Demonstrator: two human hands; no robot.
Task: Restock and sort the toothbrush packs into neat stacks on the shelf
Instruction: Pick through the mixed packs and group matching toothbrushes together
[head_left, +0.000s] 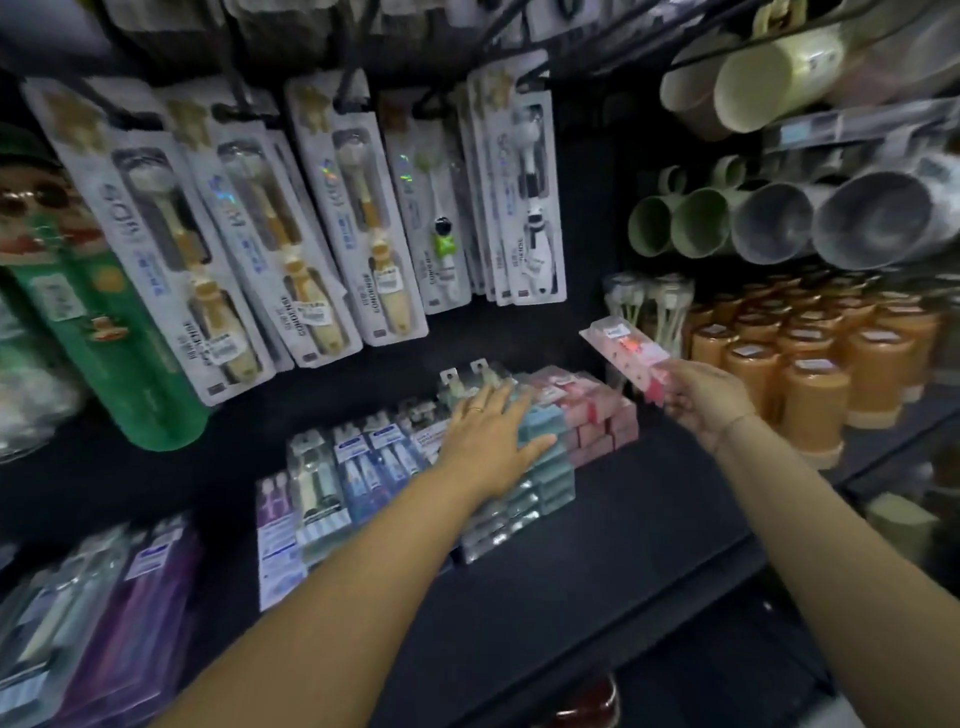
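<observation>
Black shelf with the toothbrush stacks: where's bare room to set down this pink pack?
Bare black shelf shows between the pink boxed stack and the orange plastic tumblers, and along the front edge before the teal stack under the left hand. Leftward, the blue and purple blister packs crowd together. The right hand grips the pink pack.

Clear, glossy plastic blister over the pink pack, the teal stack and the pink stack, catching small highlights. Matt white card with holographic foil patches behind the hanging packs, under shiny clear bubbles. Matt black on the shelf; smooth, glossy orange plastic on the cups, duller grey and green on the mugs.
</observation>
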